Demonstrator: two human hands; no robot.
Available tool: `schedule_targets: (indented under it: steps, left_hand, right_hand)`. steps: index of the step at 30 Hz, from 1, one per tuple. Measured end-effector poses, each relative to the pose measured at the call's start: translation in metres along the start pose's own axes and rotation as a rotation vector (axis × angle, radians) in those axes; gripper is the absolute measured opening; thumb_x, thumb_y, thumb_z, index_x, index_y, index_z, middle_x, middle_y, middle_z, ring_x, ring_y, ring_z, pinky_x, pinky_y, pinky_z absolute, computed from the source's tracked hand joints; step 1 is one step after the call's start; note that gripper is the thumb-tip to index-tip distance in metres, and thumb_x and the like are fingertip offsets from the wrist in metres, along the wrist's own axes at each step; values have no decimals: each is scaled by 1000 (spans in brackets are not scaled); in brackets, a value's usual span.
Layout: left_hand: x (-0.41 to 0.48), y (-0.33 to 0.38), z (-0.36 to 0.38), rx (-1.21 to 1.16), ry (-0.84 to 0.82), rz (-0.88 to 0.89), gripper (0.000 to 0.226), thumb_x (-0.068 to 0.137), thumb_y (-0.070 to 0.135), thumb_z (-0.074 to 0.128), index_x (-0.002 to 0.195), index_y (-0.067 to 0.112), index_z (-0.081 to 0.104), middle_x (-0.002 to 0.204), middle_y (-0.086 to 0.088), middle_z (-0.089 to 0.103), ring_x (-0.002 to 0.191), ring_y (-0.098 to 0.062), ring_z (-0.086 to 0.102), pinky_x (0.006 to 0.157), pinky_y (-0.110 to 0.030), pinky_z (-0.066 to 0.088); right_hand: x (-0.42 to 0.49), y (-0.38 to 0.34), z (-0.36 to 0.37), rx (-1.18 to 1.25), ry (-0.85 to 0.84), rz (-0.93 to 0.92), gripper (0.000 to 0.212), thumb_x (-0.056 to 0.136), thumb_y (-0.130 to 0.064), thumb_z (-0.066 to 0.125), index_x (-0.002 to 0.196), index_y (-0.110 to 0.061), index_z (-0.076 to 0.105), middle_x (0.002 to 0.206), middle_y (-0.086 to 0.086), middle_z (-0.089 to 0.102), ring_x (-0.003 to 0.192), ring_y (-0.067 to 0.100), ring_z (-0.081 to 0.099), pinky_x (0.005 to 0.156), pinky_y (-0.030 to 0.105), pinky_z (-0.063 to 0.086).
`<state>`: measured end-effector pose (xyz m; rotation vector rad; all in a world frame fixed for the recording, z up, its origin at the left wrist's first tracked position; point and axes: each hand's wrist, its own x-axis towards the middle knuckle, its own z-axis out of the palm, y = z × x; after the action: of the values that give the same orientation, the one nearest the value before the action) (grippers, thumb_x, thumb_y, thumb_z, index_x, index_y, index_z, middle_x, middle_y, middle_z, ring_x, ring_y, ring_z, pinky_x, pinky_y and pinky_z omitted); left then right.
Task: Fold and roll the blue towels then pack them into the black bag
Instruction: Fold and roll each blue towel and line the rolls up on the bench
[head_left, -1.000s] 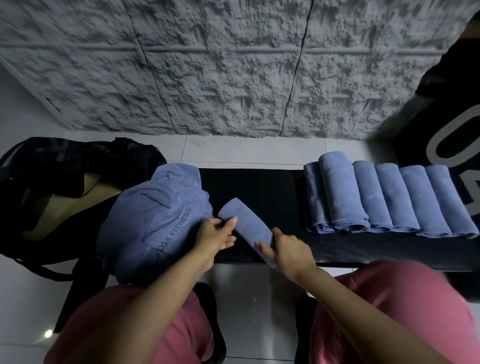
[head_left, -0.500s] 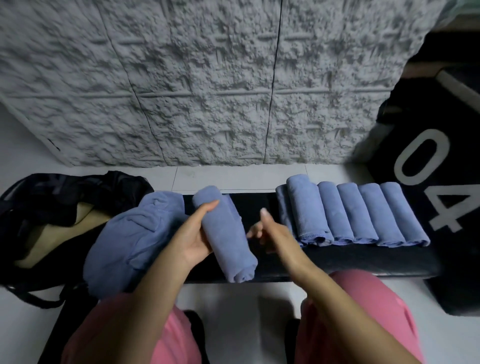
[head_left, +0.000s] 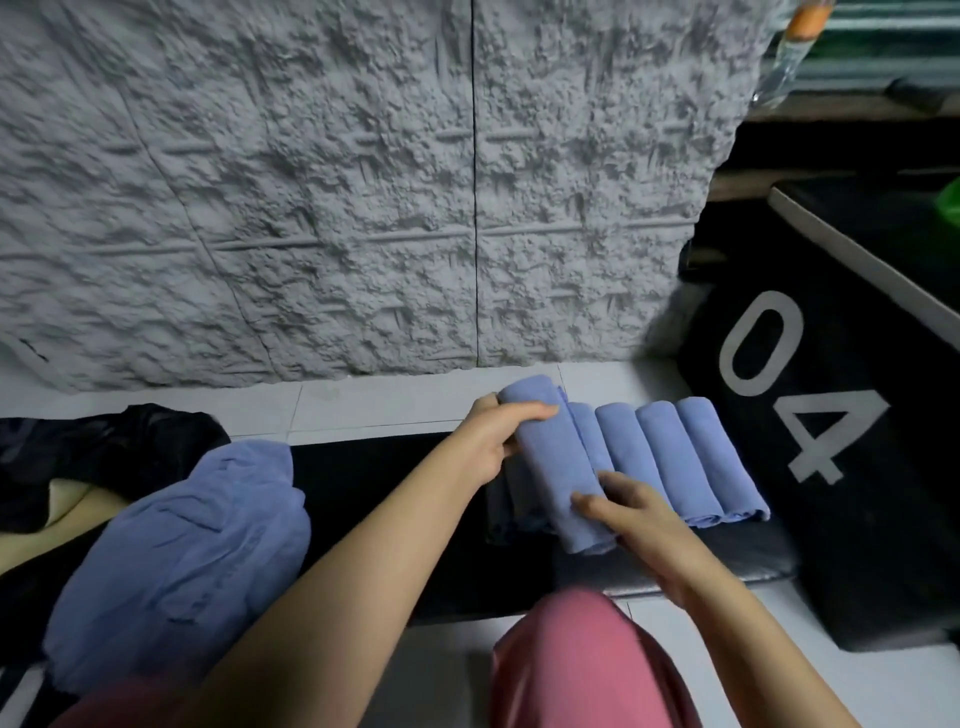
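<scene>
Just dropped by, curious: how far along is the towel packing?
Done: several rolled towels lined up on the black bench. In hand: both hands, left and right, hold another roll at that row. Left: the unrolled blue pile, and packing everything into the black bag.

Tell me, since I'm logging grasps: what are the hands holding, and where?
A rolled blue towel: left hand grips its far end, right hand its near end, beside the row of rolled towels.
</scene>
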<state>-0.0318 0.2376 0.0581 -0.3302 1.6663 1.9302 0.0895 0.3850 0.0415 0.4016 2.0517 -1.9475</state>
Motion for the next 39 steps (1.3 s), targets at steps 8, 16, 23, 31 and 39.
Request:
schedule_targets:
  steps: [8, 16, 23, 31, 39]
  left_hand:
    - [84, -1, 49, 659, 121, 112, 64, 65, 46, 74, 119, 20, 50, 120, 1, 56, 110, -23, 54, 93, -34, 45]
    - [75, -31, 18, 1224, 391, 371, 39, 90, 29, 56, 128, 27, 47, 135, -3, 38, 123, -28, 32, 99, -37, 33]
    - [44, -69, -7, 1143, 194, 399, 56, 90, 23, 56, 142, 14, 36, 144, -5, 31, 130, -25, 35, 105, -28, 31]
    - [2, -44, -84, 929, 64, 351, 25, 88, 18, 62, 111, 11, 65, 114, -7, 65, 101, -17, 59, 89, -24, 44]
    - [-66, -67, -251, 1501, 494, 42, 21, 78, 36, 65, 97, 29, 58, 111, 2, 59, 105, -21, 56, 86, -34, 50]
  right_hand:
    - [60, 17, -28, -204, 280, 16, 25, 83, -22, 65, 105, -11, 64, 91, 13, 70, 86, 31, 68, 79, 49, 56]
    - [78, 33, -23, -649, 357, 106, 47, 88, -42, 60, 125, -14, 55, 123, 13, 55, 113, 36, 51, 93, 39, 43]
    - [88, 36, -11, -927, 353, -237, 40, 97, -21, 45, 137, -15, 46, 140, 7, 45, 115, 33, 45, 97, 38, 36]
    - [84, 2, 40, -1147, 447, -313, 38, 90, -25, 46, 126, -15, 53, 139, 8, 47, 113, 42, 44, 90, 48, 41]
    - [70, 11, 195, -1127, -17, -506, 44, 94, -30, 50, 137, -23, 43, 138, -3, 45, 119, 26, 41, 95, 38, 42]
